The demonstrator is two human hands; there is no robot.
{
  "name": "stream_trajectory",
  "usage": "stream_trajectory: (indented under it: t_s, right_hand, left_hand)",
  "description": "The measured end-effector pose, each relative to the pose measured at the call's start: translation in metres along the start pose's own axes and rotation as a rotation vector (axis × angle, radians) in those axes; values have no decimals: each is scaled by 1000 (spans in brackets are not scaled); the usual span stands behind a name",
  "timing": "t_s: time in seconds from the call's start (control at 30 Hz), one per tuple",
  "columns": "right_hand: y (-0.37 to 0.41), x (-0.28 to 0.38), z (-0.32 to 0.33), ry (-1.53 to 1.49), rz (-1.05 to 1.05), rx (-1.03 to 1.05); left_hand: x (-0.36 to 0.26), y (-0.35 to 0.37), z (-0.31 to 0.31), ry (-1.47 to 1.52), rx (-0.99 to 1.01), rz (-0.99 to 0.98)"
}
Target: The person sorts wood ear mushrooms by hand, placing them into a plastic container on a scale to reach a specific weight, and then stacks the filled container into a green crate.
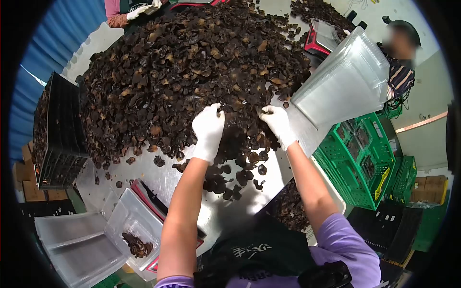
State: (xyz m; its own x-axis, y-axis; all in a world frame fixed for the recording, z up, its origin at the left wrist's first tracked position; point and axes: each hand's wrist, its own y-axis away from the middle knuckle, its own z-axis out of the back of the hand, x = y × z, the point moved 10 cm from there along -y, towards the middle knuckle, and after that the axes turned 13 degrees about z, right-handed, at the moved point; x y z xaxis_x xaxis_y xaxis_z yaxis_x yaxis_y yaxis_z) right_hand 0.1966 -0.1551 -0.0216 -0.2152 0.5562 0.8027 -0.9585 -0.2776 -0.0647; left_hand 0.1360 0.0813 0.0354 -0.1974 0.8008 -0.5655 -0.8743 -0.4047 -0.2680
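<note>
- While its fingers curl down into the near edge of the fungus pile (192,72), the left hand (208,132) shows only its white-gloved back; can't tell if it pinches any pieces.
- right hand (278,126): white glove too, near the left one at the same edge, fingers bent onto the fungus. Hold is hidden, can't tell.
- fungus pile: dark dried pieces heaped over most of the metal table (165,180); loose pieces (230,177) scattered between the two forearms.
- clear tub (137,230): near-left, sits on a red scale (144,194), a few fungus pieces inside.
- stack of clear tubs (343,79): tilted, just right of the right hand.
- black crate (60,129) at the table's left edge; green crates (357,158) on the right.
- co-worker's gloved hand (137,10) at the pile's far side.
</note>
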Motion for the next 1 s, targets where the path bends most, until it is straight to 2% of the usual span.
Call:
stream_trajectory:
  t_s: [0.03,0.07,0.13,0.17,0.2,0.23,0.27,0.3,0.33,0.37,0.4,0.43,0.47,0.5,0.53,0.57,0.6,0.67,0.73,0.77,0.8,0.83,0.87,0.9,0.93,0.97,1.0]
  right_hand:
    - [13,-1,0,-209,-103,-54]
    - [27,8,5,-203,-101,-50]
    - [60,6,-5,-680,-284,-36]
    - [69,3,-6,-677,-283,-32]
    - [81,-2,-15,-938,-354,-65]
    - [90,-6,-25,-1201,-432,-102]
    - [95,-12,-26,-1199,-447,-103]
    - [102,-19,-24,-1297,-466,-168]
    - [111,-28,-21,-1393,-485,-241]
    - [122,-65,-30,-1489,-546,-284]
    - [125,-63,-28,-1538,-516,-262]
    - [126,-49,-24,-1535,-516,-270]
    - [127,-35,-21,-1535,-515,-268]
    - [133,-63,-34,-1543,-520,-260]
    - [128,-101,-21,-895,-113,-224]
    - [128,-91,-21,-242,279,-165]
    - [130,-56,-8,-321,267,-239]
    - [130,-23,-33,-752,18,-74]
    - [135,31,-72,-1325,-385,53]
    - [138,38,-96,-1298,-388,126]
    - [147,90,-95,-1169,-327,174]
    - [154,123,-119,-1153,-289,347]
    - [164,150,-138,-1119,-254,513]
    - [171,158,-162,-1017,-163,521]
    - [186,191,-185,-1064,-228,629]
    - [196,229,-195,-1074,-184,722]
    - [205,263,-208,-1025,-98,843]
  left_hand:
    - [-6,-13,-7,-16,-6,-7]
    - [-13,-26,-14,-32,-11,-9]
    - [-22,-54,-33,-79,94,92]
    - [-27,-65,-41,-24,69,39]
    - [-29,-74,-50,-5,-8,-32]
    - [-26,-84,-60,-90,59,23]
    - [-21,-88,-71,-175,130,78]
    - [-22,-88,-64,-164,75,126]
    - [-25,-79,-47,-25,13,123]
    - [-24,-69,-38,105,25,155]
    - [-22,-60,-29,236,33,184]
    - [-17,-48,-22,306,69,216]
    - [-13,-33,-17,525,144,201]
    - [-1,-14,-20,666,286,337]
    - [10,9,-17,804,419,480]
    - [13,32,-4,896,489,528]
    - [15,54,13,982,541,581]
    - [12,109,66,1045,659,816]
    - [43,156,96,1299,545,914]
    - [62,175,132,1213,463,828]
    - [81,198,166,1190,306,938]
    - [103,220,202,1135,164,963]
    - [112,237,254,882,15,957]
    - [126,259,291,855,-169,975]
    - [148,280,324,910,-318,988]
    - [164,299,358,727,-454,985]
    - [180,314,381,666,-517,924]
